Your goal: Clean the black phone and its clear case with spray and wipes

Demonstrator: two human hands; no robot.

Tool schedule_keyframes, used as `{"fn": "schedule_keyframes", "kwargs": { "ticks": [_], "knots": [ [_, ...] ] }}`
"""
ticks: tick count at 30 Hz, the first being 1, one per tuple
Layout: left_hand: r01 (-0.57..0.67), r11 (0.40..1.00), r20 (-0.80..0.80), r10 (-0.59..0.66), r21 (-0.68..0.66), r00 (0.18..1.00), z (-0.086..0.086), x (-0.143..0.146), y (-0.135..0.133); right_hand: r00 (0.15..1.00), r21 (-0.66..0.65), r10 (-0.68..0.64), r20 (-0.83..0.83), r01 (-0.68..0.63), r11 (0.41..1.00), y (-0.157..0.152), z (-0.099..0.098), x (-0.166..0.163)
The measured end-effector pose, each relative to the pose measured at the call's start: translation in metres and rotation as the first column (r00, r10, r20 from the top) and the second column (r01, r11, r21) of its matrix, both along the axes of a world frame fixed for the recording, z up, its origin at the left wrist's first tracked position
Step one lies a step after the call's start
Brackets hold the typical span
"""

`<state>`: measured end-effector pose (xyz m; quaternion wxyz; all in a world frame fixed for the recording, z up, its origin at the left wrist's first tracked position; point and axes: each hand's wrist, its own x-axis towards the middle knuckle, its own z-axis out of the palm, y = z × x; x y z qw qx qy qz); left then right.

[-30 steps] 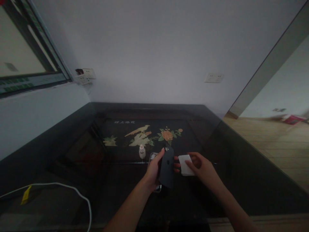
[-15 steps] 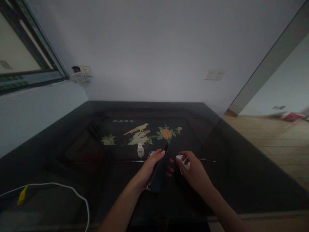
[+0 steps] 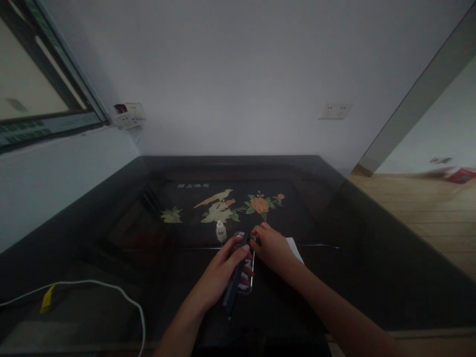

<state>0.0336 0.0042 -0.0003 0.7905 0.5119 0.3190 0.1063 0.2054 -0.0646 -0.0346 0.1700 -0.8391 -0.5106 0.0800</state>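
My left hand (image 3: 221, 270) is closed on a dark phone (image 3: 231, 293), which it holds tilted on its edge low over the black table (image 3: 353, 258). Right beside the phone lies a clear phone case (image 3: 246, 277) with a shiny rim and a red and white pattern showing through. My right hand (image 3: 273, 248) has its fingers curled and pinched on the case's far end. A white pad (image 3: 296, 248) lies flat on the table, partly hidden behind my right wrist. A small clear bottle with a white cap (image 3: 220, 231) stands upright just left of my hands.
The table top bears an inlaid bird and flower picture (image 3: 226, 207). A white cable with a yellow tag (image 3: 92, 287) loops over the near left corner. Wall sockets (image 3: 128, 114) sit at the back left, a window frame (image 3: 44, 109) at far left, wooden floor (image 3: 427, 218) to the right.
My right hand has laid the white pad on the table and moved left onto the clear case. My left hand has turned the phone on edge and lowered it beside the case.
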Motion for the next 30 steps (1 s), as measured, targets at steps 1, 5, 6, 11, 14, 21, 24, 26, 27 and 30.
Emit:
{"fn": "schedule_keyframes", "kwargs": {
  "ticks": [1,5,6,11,14,21,24,26,27,30],
  "knots": [
    [-0.011,1.0,-0.006,0.011,-0.002,1.0,0.0,0.0,0.0,1.0,0.005,-0.007,-0.005,0.007,1.0,0.0,-0.001,0.0],
    [-0.022,1.0,-0.021,0.022,0.017,1.0,-0.002,0.001,0.002,0.999,0.067,-0.014,-0.045,0.017,0.998,-0.002,-0.005,0.003],
    [-0.017,1.0,-0.022,0.018,0.025,1.0,-0.003,0.001,0.002,0.998,0.092,-0.013,-0.056,0.019,0.996,-0.004,-0.005,0.005],
    [0.004,0.989,-0.017,-0.001,0.145,1.0,-0.007,0.005,0.002,0.972,0.229,0.014,-0.233,0.041,0.972,-0.013,-0.007,0.018],
    [0.036,0.938,-0.029,-0.028,0.344,0.999,-0.004,0.009,-0.001,0.837,0.253,0.047,-0.545,0.111,0.961,-0.019,-0.011,0.026],
    [0.022,0.55,-0.153,0.193,0.835,0.969,0.002,0.025,-0.024,0.505,0.262,0.136,-0.852,0.187,0.947,-0.032,-0.009,0.031],
    [0.098,0.383,-0.214,0.273,0.918,0.938,0.0,0.035,-0.033,0.462,0.246,0.124,-0.878,0.213,0.946,-0.037,-0.008,0.032],
    [0.148,0.329,-0.25,0.293,0.933,0.923,-0.003,0.041,-0.038,0.383,0.214,0.102,-0.918,0.262,0.941,-0.039,-0.01,0.033],
    [0.169,0.314,-0.265,0.297,0.934,0.917,-0.004,0.044,-0.039,0.347,0.202,0.099,-0.933,0.274,0.94,-0.039,-0.011,0.033],
    [0.211,0.281,-0.297,0.312,0.936,0.903,-0.007,0.049,-0.043,0.278,0.187,0.103,-0.955,0.297,0.936,-0.038,-0.018,0.034]
  ]
}}
